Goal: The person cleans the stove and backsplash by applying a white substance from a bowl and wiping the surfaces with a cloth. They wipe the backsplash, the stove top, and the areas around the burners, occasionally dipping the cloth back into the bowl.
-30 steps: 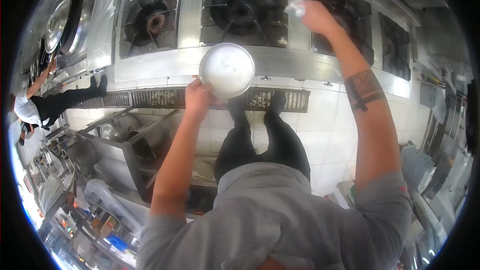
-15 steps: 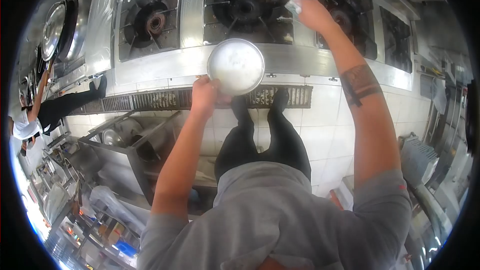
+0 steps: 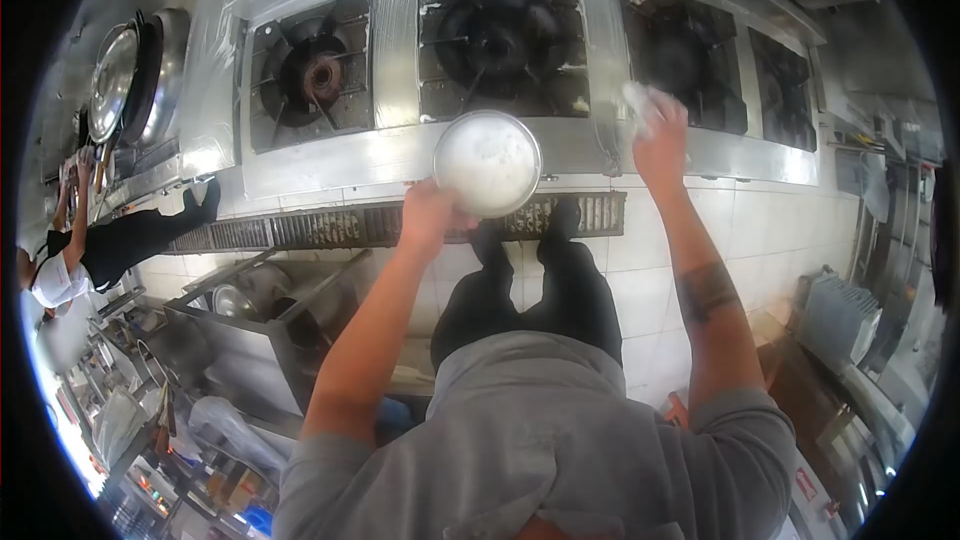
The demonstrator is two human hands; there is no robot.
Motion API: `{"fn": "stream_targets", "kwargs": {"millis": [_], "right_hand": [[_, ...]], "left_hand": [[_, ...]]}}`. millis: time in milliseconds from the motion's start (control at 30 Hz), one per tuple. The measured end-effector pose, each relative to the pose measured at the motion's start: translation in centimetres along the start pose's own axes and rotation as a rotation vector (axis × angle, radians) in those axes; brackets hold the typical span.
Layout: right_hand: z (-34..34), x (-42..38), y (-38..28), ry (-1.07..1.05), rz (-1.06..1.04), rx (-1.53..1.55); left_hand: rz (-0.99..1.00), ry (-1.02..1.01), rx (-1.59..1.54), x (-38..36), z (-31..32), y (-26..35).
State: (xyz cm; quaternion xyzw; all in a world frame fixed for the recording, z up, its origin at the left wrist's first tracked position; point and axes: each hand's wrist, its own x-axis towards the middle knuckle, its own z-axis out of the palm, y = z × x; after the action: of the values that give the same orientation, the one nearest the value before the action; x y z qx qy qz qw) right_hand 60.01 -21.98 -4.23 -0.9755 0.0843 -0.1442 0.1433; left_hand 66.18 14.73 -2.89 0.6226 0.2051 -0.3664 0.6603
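A round metal bowl (image 3: 487, 162) of whitish, foamy liquid is held by its near-left rim in my left hand (image 3: 432, 218). My right hand (image 3: 661, 145) is closed on a pale, wet-looking cloth (image 3: 642, 105), at the front of the stove between the middle and right burners. Whitish suds streak the steel stove top (image 3: 398, 55) between the burners. The bowl is in front of the middle burner (image 3: 503, 48), overlapping the stove's front edge. Motion blurs the cloth and the fingers around it.
A left burner (image 3: 322, 78) and a right burner (image 3: 680, 60) flank the middle one. A floor drain grate (image 3: 330, 227) runs below the stove. At far left a co-worker (image 3: 65, 275) stands near large pans (image 3: 115, 85). A steel cabinet (image 3: 240, 355) with pots is behind on the left.
My right hand has moved with the cloth from beside the middle burner toward me and right. The view has shifted, so the stove and bowl sit lower. The co-worker's arms have moved.
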Motion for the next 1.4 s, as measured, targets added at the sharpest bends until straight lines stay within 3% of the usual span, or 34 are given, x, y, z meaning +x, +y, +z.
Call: {"fn": "stream_targets", "kwargs": {"millis": [33, 133, 233, 433, 500, 567, 600, 667, 733, 800, 833, 900, 967, 1033, 1067, 1133, 1167, 1233, 1300, 1333, 1367, 1400], "right_hand": [[-0.1, 2.0, -0.7, 0.160, -0.063, -0.014], [6.9, -1.8, -0.5, -0.195, -0.015, -0.124], [7.6, -1.1, -1.7, -0.334, 0.134, -0.079], [13.2, 20.2, 6.0, -0.312, -0.006, -0.035], [14.1, 26.7, 7.7, -0.411, 0.035, 0.022], [14.3, 25.9, 8.0, -0.475, 0.047, 0.055], [14.1, 24.6, 7.9, -0.530, 0.059, 0.073], [12.1, 15.3, 7.0, -0.356, -0.173, -0.170], [7.8, 7.1, 4.1, -0.311, -0.143, 0.007], [5.1, 2.9, 2.7, -0.594, -0.203, -0.064], [5.5, 3.4, 2.8, -0.592, -0.200, -0.057], [8.1, 7.3, 4.5, -0.205, -0.264, -0.184], [7.4, 16.0, 5.7, -0.683, 0.001, 0.005], [8.7, 20.4, 6.5, -0.431, -0.045, -0.043], [8.8, 18.8, 6.0, -0.423, -0.034, -0.042], [8.5, 15.4, 5.8, -0.242, -0.212, -0.114], [7.0, 14.7, 5.9, -0.248, -0.234, -0.123], [2.8, 12.6, 4.0, -0.518, 0.102, 0.150], [-1.7, 11.2, -1.1, -0.343, 0.195, 0.432], [-2.0, 10.6, -3.7, -0.534, 0.269, 0.371], [-3.9, 9.3, -7.8, -0.412, 0.047, 0.616], [-2.9, 7.4, -9.5, -0.445, -0.155, 0.605]], "left_hand": [[0.008, -0.004, 0.017, 0.0, -0.1, -0.2], [0.008, 0.031, 0.041, 0.3, 0.0, -0.8], [-0.004, 0.087, 0.011, 0.2, 0.8, -0.2], [0.042, 0.163, 0.140, 1.0, -0.2, -2.2], [-0.037, 0.206, 0.047, 0.5, 2.6, 0.1], [-0.074, 0.216, 0.008, 0.6, 1.9, -0.1], [0.058, 0.172, 0.169, 0.5, 1.3, -1.0], [0.062, 0.204, 0.211, 0.8, 2.0, -0.8], [0.071, 0.217, 0.227, 1.0, 1.8, -1.1], [0.085, 0.205, 0.205, 0.8, 1.7, -1.1], [0.093, 0.192, 0.198, 0.7, 1.7, -0.9], [0.039, 0.184, 0.177, 0.8, 2.3, -0.3], [-0.025, 0.189, 0.173, 1.0, 2.6, -0.8], [0.094, 0.218, 0.223, 1.2, 2.2, -2.1], [-0.031, 0.272, 0.033, 0.8, 3.6, -0.6], [0.050, 0.202, 0.131, 1.6, 2.9, -2.2], [0.131, 0.145, 0.214, 2.0, 2.1, -3.8], [0.190, 0.090, 0.212, 1.9, 1.5, -5.7], [0.051, 0.114, -0.107, 0.9, 3.8, -3.2], [0.070, 0.125, -0.130, 1.2, 3.9, -2.3], [0.064, 0.114, -0.141, 0.9, 4.1, -2.2], [0.050, 0.095, -0.145, 0.3, 4.1, -2.6]]}}
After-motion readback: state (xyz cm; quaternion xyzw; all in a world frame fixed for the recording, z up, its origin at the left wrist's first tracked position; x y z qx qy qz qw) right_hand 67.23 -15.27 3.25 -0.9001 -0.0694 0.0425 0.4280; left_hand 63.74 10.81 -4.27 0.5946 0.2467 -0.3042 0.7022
